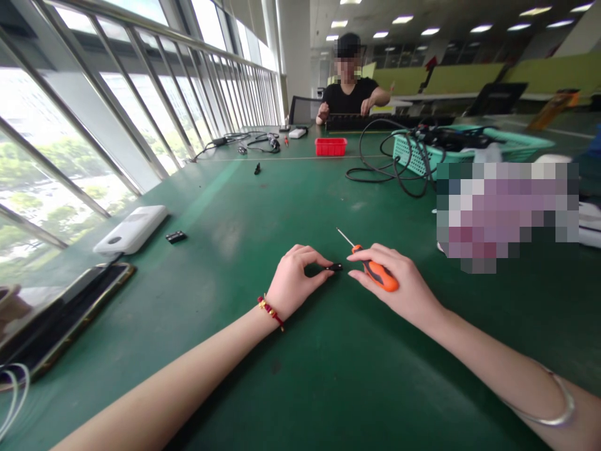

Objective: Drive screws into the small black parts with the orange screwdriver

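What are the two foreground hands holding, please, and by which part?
The left hand pinches a small black piece by its left end; the right hand holds a screwdriver by its orange handle.

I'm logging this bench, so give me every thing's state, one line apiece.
Left hand: pinching the small black part
Small black part: gripped at one end
Right hand: holding the screwdriver
Screwdriver: tip pointing away, off the small black part
Loose black piece: lying on the table
Red bin: upright, contents unclear
Teal basket: loaded, black cables spilling over its side
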Demonstrator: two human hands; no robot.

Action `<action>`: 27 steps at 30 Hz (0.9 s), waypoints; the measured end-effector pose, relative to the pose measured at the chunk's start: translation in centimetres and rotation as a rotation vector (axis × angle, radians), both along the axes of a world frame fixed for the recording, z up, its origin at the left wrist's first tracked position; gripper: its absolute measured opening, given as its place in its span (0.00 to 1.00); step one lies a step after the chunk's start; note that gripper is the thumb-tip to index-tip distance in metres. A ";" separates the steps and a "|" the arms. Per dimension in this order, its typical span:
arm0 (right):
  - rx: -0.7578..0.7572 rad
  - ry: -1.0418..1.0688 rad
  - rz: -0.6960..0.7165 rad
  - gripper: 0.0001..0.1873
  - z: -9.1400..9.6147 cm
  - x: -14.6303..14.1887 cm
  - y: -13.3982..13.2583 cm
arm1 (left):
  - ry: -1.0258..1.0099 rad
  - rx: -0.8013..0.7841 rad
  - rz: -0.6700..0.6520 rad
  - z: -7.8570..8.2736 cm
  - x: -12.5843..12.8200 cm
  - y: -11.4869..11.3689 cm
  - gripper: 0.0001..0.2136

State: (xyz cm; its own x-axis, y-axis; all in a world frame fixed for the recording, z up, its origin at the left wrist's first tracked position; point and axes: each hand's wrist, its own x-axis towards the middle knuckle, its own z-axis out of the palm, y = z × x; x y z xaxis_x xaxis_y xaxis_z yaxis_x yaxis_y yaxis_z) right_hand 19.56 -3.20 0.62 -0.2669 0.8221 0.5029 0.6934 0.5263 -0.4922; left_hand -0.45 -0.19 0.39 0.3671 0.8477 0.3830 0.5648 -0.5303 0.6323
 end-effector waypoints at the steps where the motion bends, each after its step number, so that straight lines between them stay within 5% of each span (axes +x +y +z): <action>1: -0.030 -0.032 0.003 0.10 -0.3 0.0 0.2 | -0.014 0.005 -0.018 0.0 0.1 -0.1 0.02; 27: -0.047 -0.109 0.039 0.05 -0.9 -0.2 0.8 | -0.102 -0.031 -0.074 0.1 0.1 -0.1 0.02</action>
